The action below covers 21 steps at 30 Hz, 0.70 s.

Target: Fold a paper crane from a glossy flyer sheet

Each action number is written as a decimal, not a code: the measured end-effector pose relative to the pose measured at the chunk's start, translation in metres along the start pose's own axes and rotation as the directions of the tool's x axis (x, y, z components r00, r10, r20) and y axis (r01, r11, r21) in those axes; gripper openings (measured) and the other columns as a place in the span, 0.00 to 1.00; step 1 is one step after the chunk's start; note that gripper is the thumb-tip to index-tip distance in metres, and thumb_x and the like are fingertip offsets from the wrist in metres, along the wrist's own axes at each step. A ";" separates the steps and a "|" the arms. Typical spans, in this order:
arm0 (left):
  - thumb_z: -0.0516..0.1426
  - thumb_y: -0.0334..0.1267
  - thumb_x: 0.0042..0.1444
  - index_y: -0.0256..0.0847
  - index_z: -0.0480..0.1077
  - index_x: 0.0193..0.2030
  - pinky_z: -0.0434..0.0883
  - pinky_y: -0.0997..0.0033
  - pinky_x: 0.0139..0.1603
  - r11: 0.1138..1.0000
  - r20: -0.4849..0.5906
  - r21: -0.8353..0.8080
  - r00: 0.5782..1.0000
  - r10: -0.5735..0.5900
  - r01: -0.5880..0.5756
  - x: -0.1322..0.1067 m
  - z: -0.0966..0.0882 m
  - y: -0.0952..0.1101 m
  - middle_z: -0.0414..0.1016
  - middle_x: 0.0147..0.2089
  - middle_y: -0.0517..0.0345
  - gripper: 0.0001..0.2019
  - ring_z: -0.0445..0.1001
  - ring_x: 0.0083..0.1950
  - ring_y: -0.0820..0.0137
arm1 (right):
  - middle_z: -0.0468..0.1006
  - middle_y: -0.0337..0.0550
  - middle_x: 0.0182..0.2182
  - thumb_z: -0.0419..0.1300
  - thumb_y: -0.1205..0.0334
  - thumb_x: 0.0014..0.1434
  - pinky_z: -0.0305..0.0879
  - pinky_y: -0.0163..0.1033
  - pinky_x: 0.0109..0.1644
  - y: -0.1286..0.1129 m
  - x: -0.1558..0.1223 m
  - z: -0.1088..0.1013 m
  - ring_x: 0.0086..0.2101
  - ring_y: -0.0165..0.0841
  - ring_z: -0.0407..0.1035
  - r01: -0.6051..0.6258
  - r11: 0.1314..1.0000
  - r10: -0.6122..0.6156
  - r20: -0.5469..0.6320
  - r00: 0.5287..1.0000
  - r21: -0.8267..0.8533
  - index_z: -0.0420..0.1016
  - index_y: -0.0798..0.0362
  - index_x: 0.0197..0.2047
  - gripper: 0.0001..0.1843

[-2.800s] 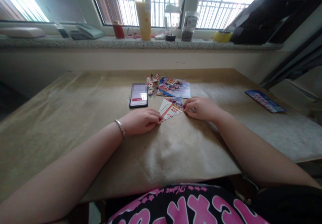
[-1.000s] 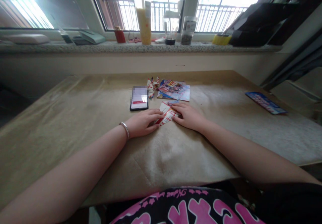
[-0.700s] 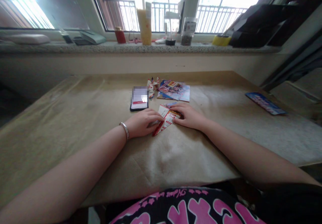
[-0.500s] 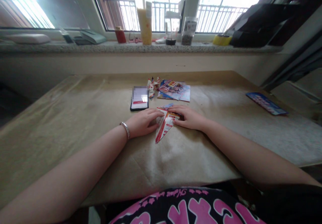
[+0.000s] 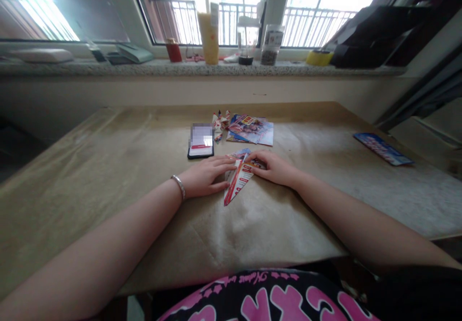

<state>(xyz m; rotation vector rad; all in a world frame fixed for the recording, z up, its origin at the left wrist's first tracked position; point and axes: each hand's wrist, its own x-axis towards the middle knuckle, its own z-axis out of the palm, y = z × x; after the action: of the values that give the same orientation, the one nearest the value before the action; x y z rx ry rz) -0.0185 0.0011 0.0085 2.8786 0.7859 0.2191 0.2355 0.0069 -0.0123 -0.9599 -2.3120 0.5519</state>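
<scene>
Lying on the middle of the desk (image 5: 130,167), near side of the other papers, the folded paper (image 5: 238,182) tapered to a narrow point aimed at the person. It was white with red print and a red stripe along its length, and a bluish printed part showed at its far end.

The left hand (image 5: 208,176) lay over the paper's left side, its fingers stretched out and a little spread, the thumb held apart and lower down. A silver bracelet (image 5: 178,186) circled that wrist. The right hand (image 5: 273,168) touched the far right part of the paper with bent fingers; from where I stood I couldn't tell whether they pinched it or merely pressed on it.

Just beyond the left hand was 1 phone (image 5: 200,151), its screen lit and partly blurred out. Right of the phone stood a small folded paper piece (image 5: 219,126) with several points, and next to that an overlapping stack of colourful leaflets (image 5: 250,129). Another blue leaflet (image 5: 382,148) lay well apart, toward the desk's right side.

On the far windowsill (image 5: 144,69) I saw a tall cup (image 5: 208,37) of something yellow and 1 red container (image 5: 173,51).
</scene>
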 end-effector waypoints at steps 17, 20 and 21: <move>0.50 0.47 0.61 0.49 0.54 0.65 0.59 0.57 0.61 0.991 -0.026 0.130 1.000 -0.003 0.007 0.000 0.001 0.001 0.54 0.68 0.54 0.25 0.60 0.62 0.60 | 0.78 0.43 0.35 0.56 0.63 0.59 0.67 0.40 0.46 0.001 -0.004 -0.008 0.38 0.33 0.71 0.090 0.994 -0.087 -0.050 0.995 0.063 0.76 0.51 0.36 0.07; 0.50 0.48 0.61 0.50 0.57 0.64 0.62 0.57 0.57 0.980 -0.049 0.194 0.998 -0.026 0.035 0.000 0.001 0.004 0.59 0.65 0.55 0.25 0.65 0.54 0.61 | 0.78 0.44 0.36 0.56 0.66 0.58 0.67 0.40 0.46 0.001 -0.004 -0.008 0.39 0.33 0.71 0.098 0.995 -0.097 -0.105 0.990 0.003 0.76 0.51 0.36 0.07; 0.50 0.48 0.61 0.51 0.57 0.64 0.62 0.57 0.56 0.977 -0.056 0.208 0.998 -0.031 0.042 0.000 0.001 0.004 0.59 0.65 0.55 0.24 0.65 0.53 0.61 | 0.78 0.43 0.36 0.56 0.67 0.57 0.67 0.40 0.46 0.001 -0.004 -0.009 0.39 0.33 0.71 0.100 0.995 -0.102 -0.109 0.989 -0.024 0.76 0.51 0.36 0.07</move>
<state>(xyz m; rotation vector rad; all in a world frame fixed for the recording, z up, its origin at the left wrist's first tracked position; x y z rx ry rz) -0.0162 -0.0028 0.0084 3.0624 0.9223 0.2208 0.2439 0.0062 -0.0080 -0.8545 -2.2564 0.4262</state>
